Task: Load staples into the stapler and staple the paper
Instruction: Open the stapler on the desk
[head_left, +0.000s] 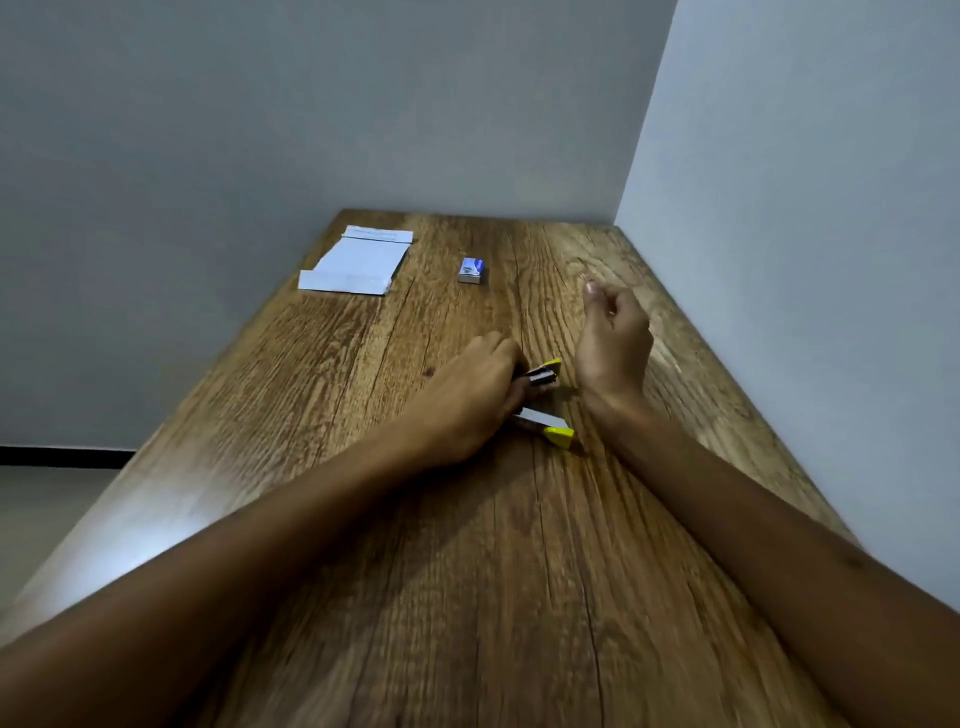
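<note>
A yellow and black stapler (546, 373) lies swung open on the wooden table (467, 545), with its base end (558, 435) nearer me. My left hand (467, 395) presses down on its middle and hides that part. My right hand (613, 338) hovers just right of the stapler, fingers loosely curled, with nothing visible in it. A small blue and white staple box (472, 270) sits farther back in the middle. The folded white paper (358, 260) lies at the far left of the table.
A grey wall (805, 260) runs along the table's right edge, and another stands behind the far end. The table's left edge drops to a pale floor (47, 509).
</note>
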